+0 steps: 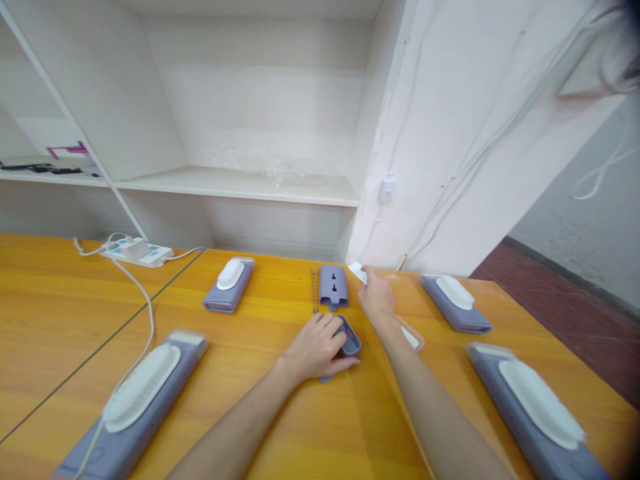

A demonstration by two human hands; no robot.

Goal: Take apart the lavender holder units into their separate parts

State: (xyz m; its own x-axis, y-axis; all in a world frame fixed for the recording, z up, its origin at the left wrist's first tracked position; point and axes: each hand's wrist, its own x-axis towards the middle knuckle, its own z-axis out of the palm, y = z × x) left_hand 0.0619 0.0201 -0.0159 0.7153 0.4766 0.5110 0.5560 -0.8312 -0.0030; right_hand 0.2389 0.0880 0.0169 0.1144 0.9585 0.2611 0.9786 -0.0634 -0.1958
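Observation:
My left hand [320, 345] lies over a small grey-purple hollow housing [353, 341], its fingers curled around the left side and its thumb along the near end. A bit of grey-purple plastic [326, 379] shows under that hand. Reaching farther out, my right hand [378, 297] pinches a thin white piece [357, 271] near the table's back edge. Between the hands and the wall lies a grey-purple block [333, 288] with two dark slots, a thin coil spring [315, 288] beside its left side. A clear-rimmed white part [410, 339] is partly hidden by my right forearm.
Grey-purple devices with white oval pads stand on both sides: a device [231, 285] at back left, one [135, 407] at front left, one [455, 303] at back right, one [537, 407] at front right. A power strip [137, 253] trails white cable. Shelving [240, 190] borders the table.

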